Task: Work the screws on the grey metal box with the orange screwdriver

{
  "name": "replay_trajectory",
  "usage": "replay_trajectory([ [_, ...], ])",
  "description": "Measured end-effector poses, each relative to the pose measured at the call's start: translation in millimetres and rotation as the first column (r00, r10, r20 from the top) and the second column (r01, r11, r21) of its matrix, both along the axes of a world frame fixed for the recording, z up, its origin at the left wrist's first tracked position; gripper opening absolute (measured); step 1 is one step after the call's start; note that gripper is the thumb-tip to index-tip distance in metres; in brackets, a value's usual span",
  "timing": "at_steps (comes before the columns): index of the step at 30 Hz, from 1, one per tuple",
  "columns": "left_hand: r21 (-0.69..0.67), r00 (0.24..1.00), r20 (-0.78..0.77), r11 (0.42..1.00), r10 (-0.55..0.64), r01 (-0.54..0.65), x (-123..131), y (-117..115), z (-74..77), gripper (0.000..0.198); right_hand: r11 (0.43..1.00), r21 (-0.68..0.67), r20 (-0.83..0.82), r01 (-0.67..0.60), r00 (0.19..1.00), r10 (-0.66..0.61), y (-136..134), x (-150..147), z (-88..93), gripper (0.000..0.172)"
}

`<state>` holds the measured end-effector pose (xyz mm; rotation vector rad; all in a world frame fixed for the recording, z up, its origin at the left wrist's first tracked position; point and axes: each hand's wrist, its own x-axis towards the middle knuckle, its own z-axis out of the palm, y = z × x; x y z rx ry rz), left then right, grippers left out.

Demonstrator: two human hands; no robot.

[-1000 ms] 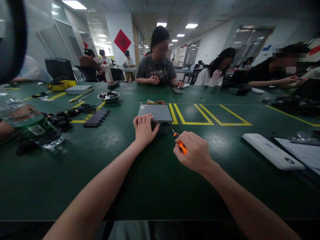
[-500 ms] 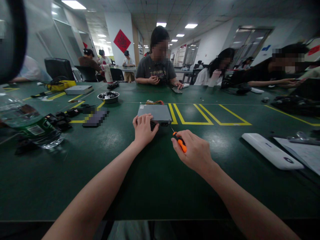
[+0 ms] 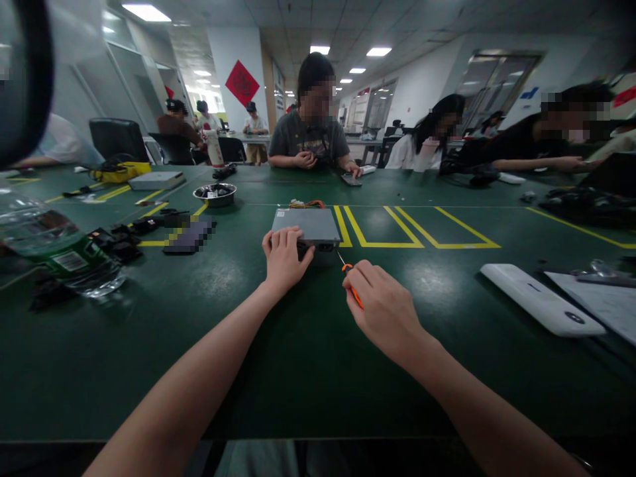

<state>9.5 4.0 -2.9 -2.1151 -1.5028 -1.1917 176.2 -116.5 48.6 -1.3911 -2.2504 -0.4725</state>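
Observation:
A grey metal computer power supply [image 3: 315,224] lies on the green table, with coloured cables [image 3: 307,204] at its far side. My left hand [image 3: 285,257] grips its near left corner, fingers over the top and thumb along the front face. In my right hand [image 3: 380,301] is an orange and black screwdriver [image 3: 356,296], most of its handle hidden by the fingers. Its thin shaft points up and left at the lower right corner of the power supply's front. Whether the tip touches a screw is too small to tell.
To the left are a water bottle [image 3: 59,248], a dark pixelated block [image 3: 186,236] and a metal bowl [image 3: 214,193] of small parts. A white device [image 3: 539,298] and a clipboard [image 3: 596,298] lie right. A person [image 3: 311,136] sits opposite; others sit around.
My right hand's fingers have turned round the screwdriver handle and cover more of it. The power supply and my left hand keep nearly the same place.

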Motion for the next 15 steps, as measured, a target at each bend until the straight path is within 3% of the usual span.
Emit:
replay_trajectory([
  [4,-0.003,1.000,0.002,1.000,0.005,-0.005,0,0,0.1,0.030,0.996,-0.083,-0.056,0.026,0.998,-0.030,1,1,1.3,0.018],
  [9,-0.013,1.000,0.008,1.000,-0.007,0.007,0,0,-0.5,0.029,0.966,-0.162,-0.166,0.203,0.959,-0.230,4,9,7.0,0.031],
  [15,-0.029,1.000,0.007,1.000,-0.011,0.011,-1,1,0.0,0.031,0.997,-0.056,-0.076,0.055,0.995,-0.059,1,17,3.1,0.015],
])
